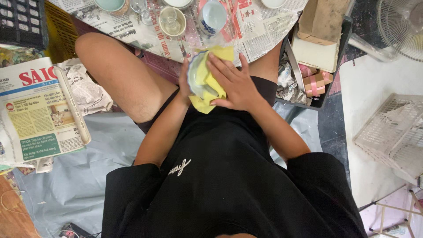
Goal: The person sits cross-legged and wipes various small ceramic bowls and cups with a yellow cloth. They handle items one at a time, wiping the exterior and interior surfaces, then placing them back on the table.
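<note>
The left hand (184, 84) has its grip around a small white bowl (195, 79) held in the lap, while the right hand (233, 83) presses a yellow cloth (207, 90) into it — wiping looks midway. Several cups (172, 20) stand on the newspaper-covered bench (260, 33) — whether already wiped, I cannot tell.

A small white dish (194, 78) with a scalloped rim is held on edge in the middle of the scene, above the lap, its rim turned left. It is wrapped on its right and near sides by a yellow cloth (210, 75), which is crumpled and pressed flat against it.
</note>
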